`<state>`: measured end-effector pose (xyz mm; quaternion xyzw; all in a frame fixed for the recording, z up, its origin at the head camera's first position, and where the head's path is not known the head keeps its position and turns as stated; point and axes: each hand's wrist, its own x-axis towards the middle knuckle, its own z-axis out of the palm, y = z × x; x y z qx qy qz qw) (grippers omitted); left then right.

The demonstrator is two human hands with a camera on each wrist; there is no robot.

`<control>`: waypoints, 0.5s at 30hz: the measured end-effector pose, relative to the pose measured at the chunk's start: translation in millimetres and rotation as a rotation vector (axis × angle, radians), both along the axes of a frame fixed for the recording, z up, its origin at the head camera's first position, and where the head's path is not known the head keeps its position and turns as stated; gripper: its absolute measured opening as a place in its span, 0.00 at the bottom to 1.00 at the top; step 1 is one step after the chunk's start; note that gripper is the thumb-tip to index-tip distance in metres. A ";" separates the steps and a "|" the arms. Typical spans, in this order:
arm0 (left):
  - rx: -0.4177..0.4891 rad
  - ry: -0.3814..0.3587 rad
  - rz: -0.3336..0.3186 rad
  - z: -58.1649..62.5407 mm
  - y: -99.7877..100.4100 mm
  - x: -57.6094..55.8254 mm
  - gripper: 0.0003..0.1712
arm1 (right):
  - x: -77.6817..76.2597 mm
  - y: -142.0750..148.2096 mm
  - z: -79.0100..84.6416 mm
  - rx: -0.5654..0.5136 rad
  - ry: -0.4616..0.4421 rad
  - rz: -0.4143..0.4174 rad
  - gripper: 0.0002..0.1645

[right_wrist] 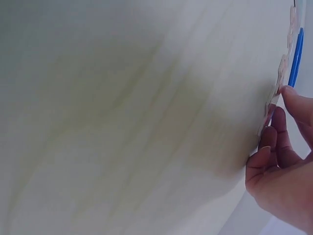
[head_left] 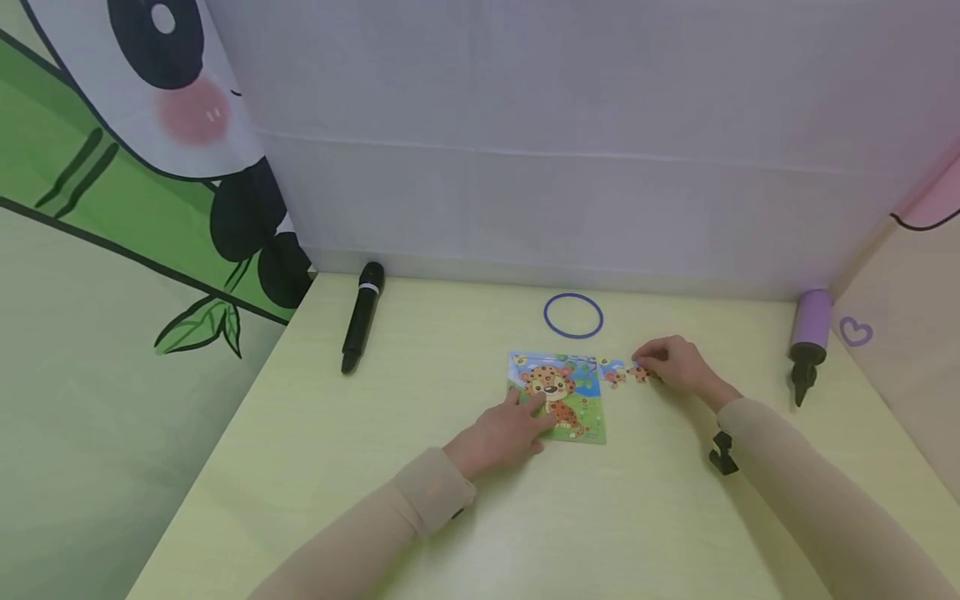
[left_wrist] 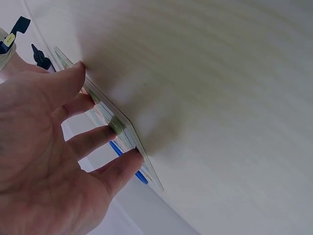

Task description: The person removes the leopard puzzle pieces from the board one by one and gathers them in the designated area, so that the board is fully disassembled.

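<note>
A leopard jigsaw puzzle lies flat on the table, its picture facing up. My left hand rests on its left part with spread fingers. In the left wrist view, the fingertips of the left hand touch the puzzle's edge and surface. Just right of the puzzle's upper corner lies a small puzzle piece. Beside that, my right hand pinches another puzzle piece between thumb and fingers. The right wrist view shows the right hand low at the table, with a row of pieces seen edge-on.
A blue ring lies behind the puzzle. At the back left is a black microphone. A purple bottle-shaped thing with a black nozzle lies near the right edge. Along the table's back stands a pale cloth wall.
</note>
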<state>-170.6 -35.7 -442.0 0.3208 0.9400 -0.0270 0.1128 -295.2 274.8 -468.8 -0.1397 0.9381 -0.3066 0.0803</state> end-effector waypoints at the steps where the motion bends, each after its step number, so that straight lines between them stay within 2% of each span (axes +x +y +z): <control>1: -0.002 0.004 -0.003 -0.1 0.1 0.1 0.26 | 0.2 0.2 0.1 -0.001 -0.002 -0.003 0.11; 8: 0.003 0.023 -0.011 -0.2 0.3 0.7 0.25 | 2.9 -3.9 4.5 -0.016 0.011 -0.001 0.12; 15: -0.004 0.024 -0.009 0.0 0.1 1.0 0.26 | 4.9 -20.8 13.9 -0.054 0.028 0.017 0.11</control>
